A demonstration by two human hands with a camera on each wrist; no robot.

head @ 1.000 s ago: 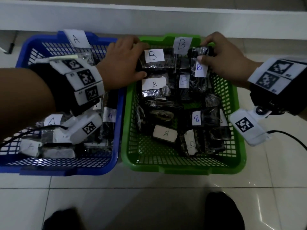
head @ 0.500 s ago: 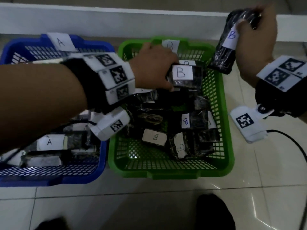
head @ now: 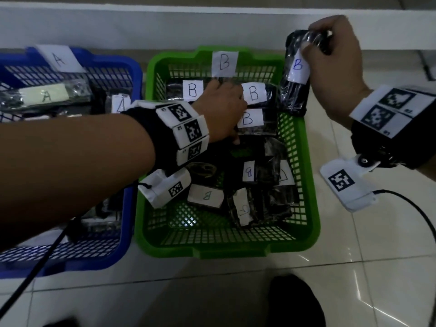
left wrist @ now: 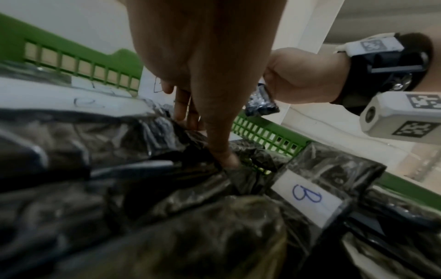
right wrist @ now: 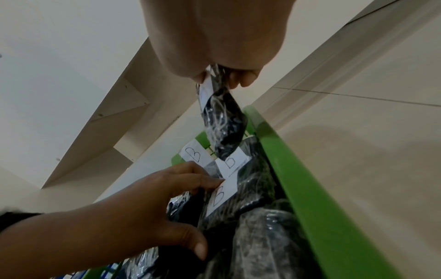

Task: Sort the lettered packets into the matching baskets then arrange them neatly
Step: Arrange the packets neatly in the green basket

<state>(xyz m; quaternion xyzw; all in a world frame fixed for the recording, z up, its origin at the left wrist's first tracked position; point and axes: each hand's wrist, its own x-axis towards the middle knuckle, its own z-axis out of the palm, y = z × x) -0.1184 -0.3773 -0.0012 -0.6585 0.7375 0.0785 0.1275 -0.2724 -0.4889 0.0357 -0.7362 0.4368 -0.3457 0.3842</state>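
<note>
I'm dangling one black plastic-wrapped packet (head: pixel 295 90) by its top end over the far right corner of the green basket (head: pixel 313 223), white B label facing me. That basket's got a B tag on its far wall and a heap of B packets (head: pixel 252 119), tidy at the far end and jumbled nearer. The blue basket (head: pixel 127 223) on the left holds the A packets (head: pixel 47 95), tagged A.

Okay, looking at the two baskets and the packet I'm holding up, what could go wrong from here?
1. The right hand pinches the black plastic-wrapped packet labelled B only by its top end, and it hangs over the green plastic basket's right rim; a slip could drop it onto the floor tiles.
2. The left hand is pushing among the tidy B packets at the back; that may knock the row askew.
</note>
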